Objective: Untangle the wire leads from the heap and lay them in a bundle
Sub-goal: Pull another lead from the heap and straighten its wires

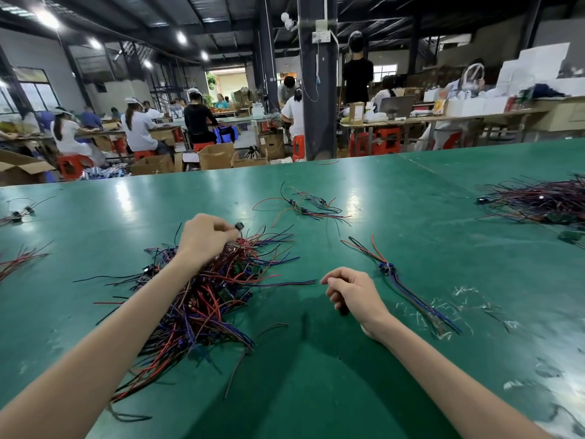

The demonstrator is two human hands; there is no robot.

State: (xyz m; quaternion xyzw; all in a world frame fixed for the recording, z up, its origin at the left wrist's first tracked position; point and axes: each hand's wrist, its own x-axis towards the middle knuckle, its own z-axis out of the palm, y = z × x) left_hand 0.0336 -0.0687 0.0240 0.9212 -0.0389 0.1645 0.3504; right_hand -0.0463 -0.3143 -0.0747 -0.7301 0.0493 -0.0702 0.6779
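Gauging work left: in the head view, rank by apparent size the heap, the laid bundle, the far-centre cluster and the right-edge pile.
1. heap, clearly largest.
2. right-edge pile, though cropped and farther away.
3. laid bundle and far-centre cluster look alike; the cluster lies farther, so unranked.

on the table (411,223) the heap (202,299) of wire leads lies near and left of centre. the left hand (205,239) is over the heap's far end, pinching a small part (239,226). the right hand (351,293) rests on the table just right of the heap, and the bundle (389,270) lies right of that hand. a loose cluster (307,207) lies beyond the heap, a second heap (538,201) far right, and stray leads (19,261) at the left edge.
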